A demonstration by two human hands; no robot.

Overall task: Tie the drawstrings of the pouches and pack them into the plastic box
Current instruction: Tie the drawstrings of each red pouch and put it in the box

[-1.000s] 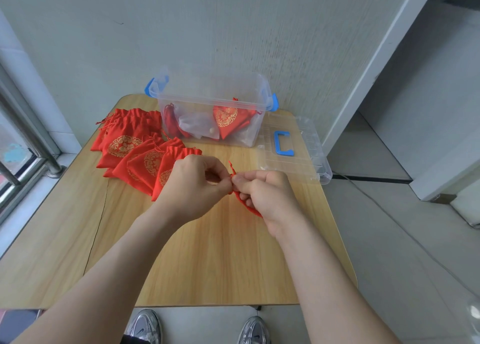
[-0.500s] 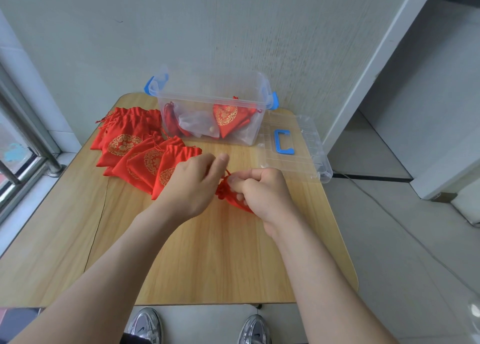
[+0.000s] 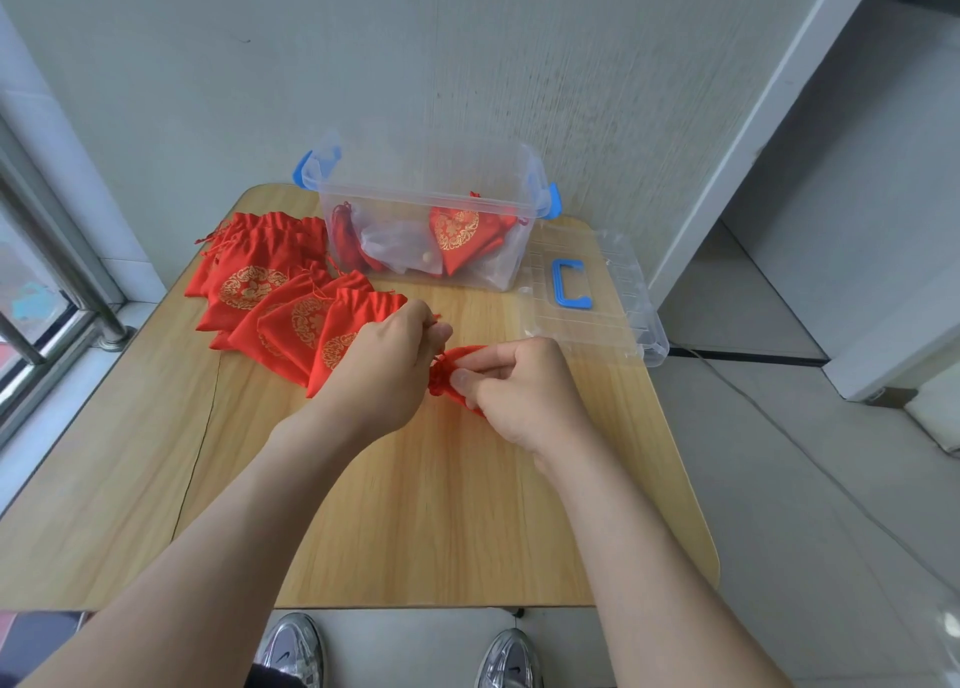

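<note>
Pouch (image 3: 441, 379) between left hand (image 3: 384, 370), right hand (image 3: 524, 396)

Open table (image 3: 415, 531) nearside; pouches (image 3: 270, 298) left, box (image 3: 426, 204) behind, lid (image 3: 613, 324) right.

A wooden table (image 3: 415, 505) is occupied at its far end by heaped red pouches (image 3: 254, 287), a clear plastic box (image 3: 415, 204) and a lid (image 3: 613, 324).

Pouch (image 3: 444, 373), perhaps cinched, between 2 hands (image 3: 387, 362) (image 3: 524, 391)
</note>
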